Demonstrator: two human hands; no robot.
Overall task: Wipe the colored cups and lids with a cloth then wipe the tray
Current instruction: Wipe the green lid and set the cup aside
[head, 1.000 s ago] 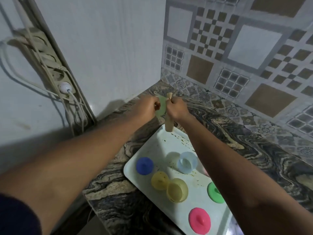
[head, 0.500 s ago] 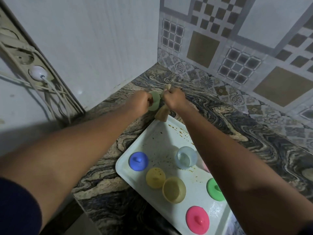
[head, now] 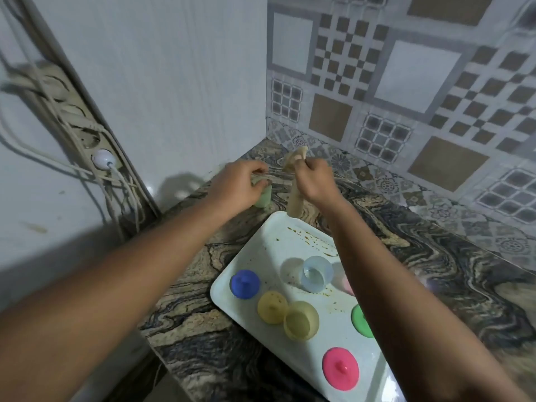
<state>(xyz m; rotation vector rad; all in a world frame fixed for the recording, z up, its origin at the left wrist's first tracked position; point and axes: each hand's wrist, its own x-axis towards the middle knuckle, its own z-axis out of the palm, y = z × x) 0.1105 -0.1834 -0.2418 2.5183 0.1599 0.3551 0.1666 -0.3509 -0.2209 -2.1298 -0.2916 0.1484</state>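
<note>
- Counter [head: 435,271]: marbled stone in the tiled corner, carrying the lot.
- White tray [head: 261,248]: lying on it, with brown specks across the far end. Not wiped yet, I'd say.
- Left hand [head: 235,187]: it's split from the right! Fingers are curled round the green cup [head: 264,198], which has dropped low beside the tray's far corner. Whether it's touching the stone, I can't tell.
- Right hand [head: 314,181]: pinching the top of the beige cloth [head: 295,198], the rest dangling above the tray's far edge. Half a second ago that cloth was against the cup.
- My read: the green cup is done and being set aside off the tray.
- Still waiting on the tray: light blue cup [head: 316,274], yellow cup [head: 301,320], pink lid [head: 340,369], blue lid [head: 245,284], yellow lid [head: 272,307] and green lid [head: 358,320].
</note>
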